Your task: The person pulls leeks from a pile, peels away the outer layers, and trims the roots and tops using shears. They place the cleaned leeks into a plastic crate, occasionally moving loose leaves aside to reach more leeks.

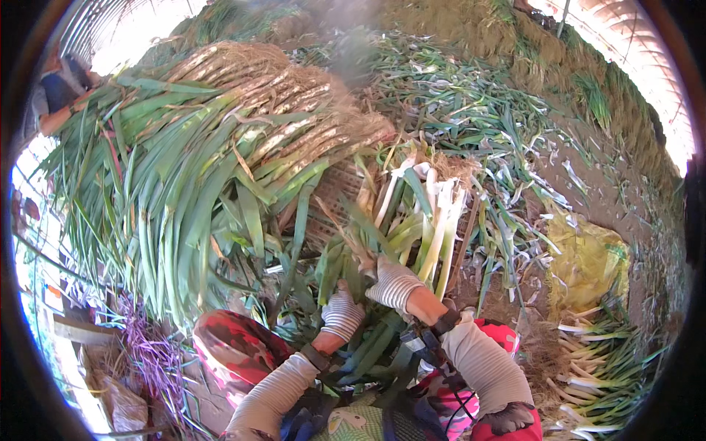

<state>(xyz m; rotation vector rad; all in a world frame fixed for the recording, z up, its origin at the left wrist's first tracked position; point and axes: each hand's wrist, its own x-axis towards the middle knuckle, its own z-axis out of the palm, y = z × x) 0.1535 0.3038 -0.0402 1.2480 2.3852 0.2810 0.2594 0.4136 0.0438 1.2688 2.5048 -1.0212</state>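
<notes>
Both my hands wear striped knit gloves and are close together before my lap. My left hand [342, 315] is around green leaves of a long onion or leek [336, 267], its thumb pointing up. Just to the right, my right hand [392, 284] grips a dry brownish outer leaf [353, 248] that looks blurred. Beyond it stand peeled white stalks [441, 220] with roots at the top. A big heap of unpeeled long onions [182, 160] lies at the left, roots pointing away from me.
Leaf scraps [469, 105] cover the ground ahead. At the right are a yellow mesh sack [587, 256] and a row of cleaned long onions [595, 369]. Purple twine [149, 342] hangs at lower left. Another person's arm [55, 118] reaches the heap at upper left. Stacked bundles [551, 60] line the back.
</notes>
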